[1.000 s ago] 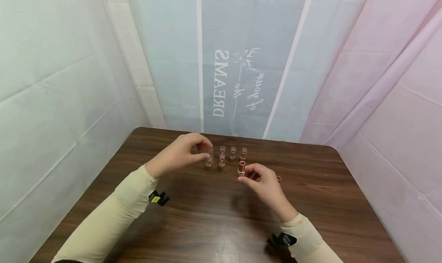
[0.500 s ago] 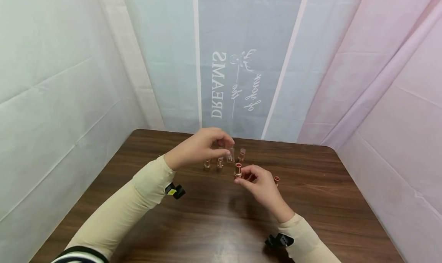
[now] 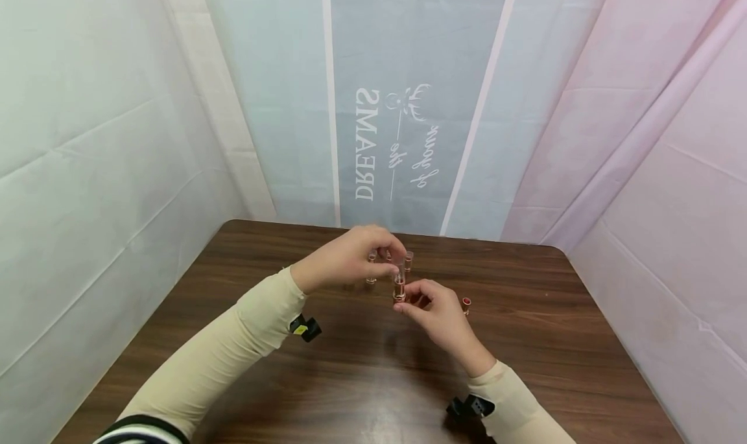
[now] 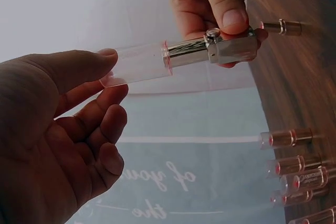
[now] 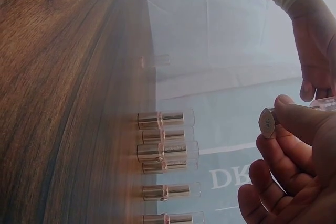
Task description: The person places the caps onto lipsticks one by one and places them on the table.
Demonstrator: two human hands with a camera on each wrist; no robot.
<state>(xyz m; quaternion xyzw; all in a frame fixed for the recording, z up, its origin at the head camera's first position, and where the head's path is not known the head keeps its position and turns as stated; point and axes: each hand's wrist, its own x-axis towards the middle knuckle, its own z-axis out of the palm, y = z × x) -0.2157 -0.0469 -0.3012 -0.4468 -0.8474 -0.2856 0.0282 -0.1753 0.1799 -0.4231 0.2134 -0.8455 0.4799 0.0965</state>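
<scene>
My left hand (image 3: 356, 257) pinches a clear cap (image 4: 142, 65) by its closed end, between thumb and fingertips. My right hand (image 3: 443, 317) pinches the squarish base of a gold lipstick tube (image 4: 226, 49), which points upward in the head view. The cap's rim meets the top of the tube's inner barrel, the two lined up. In the right wrist view the bottom of the lipstick tube (image 5: 268, 123) shows between thumb and fingers. To the right of my right hand stands an uncapped lipstick tube (image 3: 466, 304), red at its open top, partly hidden by the hand.
Several capped lipstick tubes (image 5: 163, 120) stand upright behind the hands on the brown wooden table (image 3: 327, 379), partly hidden by my left hand in the head view. A lone clear cap (image 5: 156, 60) stands farther left. Printed cloth (image 3: 403, 42) hangs behind the table.
My left hand has moved right with the clear cap, from beside the standing tubes to the lipstick tube in my right hand, bringing the cap onto its top. The right hand stays nearly still.
</scene>
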